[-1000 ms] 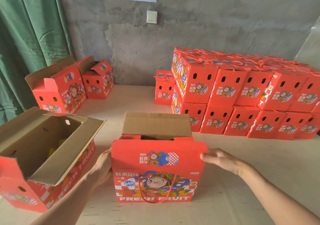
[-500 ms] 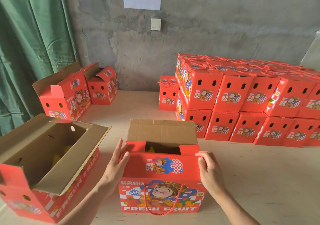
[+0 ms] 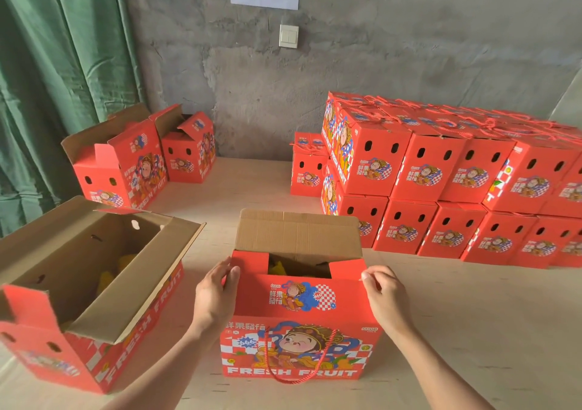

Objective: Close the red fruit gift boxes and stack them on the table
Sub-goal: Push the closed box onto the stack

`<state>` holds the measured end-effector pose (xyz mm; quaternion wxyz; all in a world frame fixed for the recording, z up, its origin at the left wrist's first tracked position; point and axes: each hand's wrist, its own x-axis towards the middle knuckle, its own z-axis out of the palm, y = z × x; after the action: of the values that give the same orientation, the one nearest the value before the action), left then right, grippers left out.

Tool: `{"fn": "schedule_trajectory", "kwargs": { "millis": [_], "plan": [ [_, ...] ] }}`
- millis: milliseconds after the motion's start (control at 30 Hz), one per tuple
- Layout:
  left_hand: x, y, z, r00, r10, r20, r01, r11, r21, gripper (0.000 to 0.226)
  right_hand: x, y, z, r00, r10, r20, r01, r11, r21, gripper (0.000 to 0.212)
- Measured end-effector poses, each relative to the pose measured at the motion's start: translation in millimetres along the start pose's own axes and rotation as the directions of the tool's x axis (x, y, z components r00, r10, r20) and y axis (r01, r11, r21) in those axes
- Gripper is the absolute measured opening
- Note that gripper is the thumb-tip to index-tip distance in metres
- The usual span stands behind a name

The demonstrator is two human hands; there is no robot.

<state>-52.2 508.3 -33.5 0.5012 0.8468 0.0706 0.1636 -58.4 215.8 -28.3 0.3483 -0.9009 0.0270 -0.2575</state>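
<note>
Progress looks well past halfway. At the right of the frame, a two-tier block of closed boxes (image 3: 441, 173) stands against the wall on the bench (image 3: 472, 315), with red cord handles lying across its top. One more shut box (image 3: 307, 170) sits just beside its left end.

What is left, as far as can be seen, is four boxes. The centre box (image 3: 299, 331), low in the middle of the frame, is the one in hand. Its brown rear flap (image 3: 299, 233) stands upright, its front panel is raised, and yellow fruit (image 3: 277, 268) shows through the gap at the top. The left hand (image 3: 214, 296) holds the panel's upper left corner, fingers (image 3: 224, 272) lying along the side and thumb on the front. The right hand (image 3: 385, 299) pinches the upper right corner with curled fingertips. Neither hand holds anything else.

Unclosed and untouched are the big open box (image 3: 78, 299) at lower left, also with yellow fruit inside, and two open boxes (image 3: 119, 164) further back at middle left, near the green curtain (image 3: 47, 78). Judging from this, the centre box needs its flaps folded down and tucked before it can join the block.
</note>
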Motion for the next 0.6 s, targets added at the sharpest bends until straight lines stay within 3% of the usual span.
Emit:
{"fn": "schedule_trajectory", "kwargs": {
  "millis": [100, 200, 267, 333, 433, 600],
  "plan": [
    [0.5, 1.1, -1.1, 0.996, -0.084, 0.006, 0.084, 0.991, -0.107, 0.032, 1.6, 0.1, 1.2, 1.0, -0.004, 0.021, 0.004, 0.999, -0.035, 0.014],
    [5.7, -1.2, -3.0, 0.989, -0.144, 0.027, 0.146, 0.964, -0.221, 0.01, 4.0, 1.8, 1.3, 0.999, 0.03, 0.043, -0.03, 1.0, -0.004, 0.013],
    [12.9, -2.4, -4.2, 0.982, -0.188, 0.037, 0.191, 0.954, -0.232, 0.012, 4.4, 0.8, 2.1, 0.997, 0.063, 0.039, -0.064, 0.997, 0.036, 0.009],
    [19.1, -2.0, -3.1, 0.973, -0.225, 0.051, 0.231, 0.948, -0.217, 0.013, 4.0, -0.1, 3.4, 0.994, 0.102, 0.032, -0.105, 0.992, 0.074, 0.008],
    [21.2, -3.4, 2.4, 0.967, -0.247, 0.057, 0.252, 0.958, -0.134, 0.004, 5.0, 0.9, 5.9, 0.972, 0.223, 0.078, -0.232, 0.963, 0.138, 0.025],
    [23.8, -3.1, 5.2, 0.982, -0.182, 0.04, 0.181, 0.983, 0.026, 0.008, 12.2, 0.5, 2.0, 0.883, 0.357, 0.304, -0.432, 0.871, 0.234, 0.052]
  ]
}}
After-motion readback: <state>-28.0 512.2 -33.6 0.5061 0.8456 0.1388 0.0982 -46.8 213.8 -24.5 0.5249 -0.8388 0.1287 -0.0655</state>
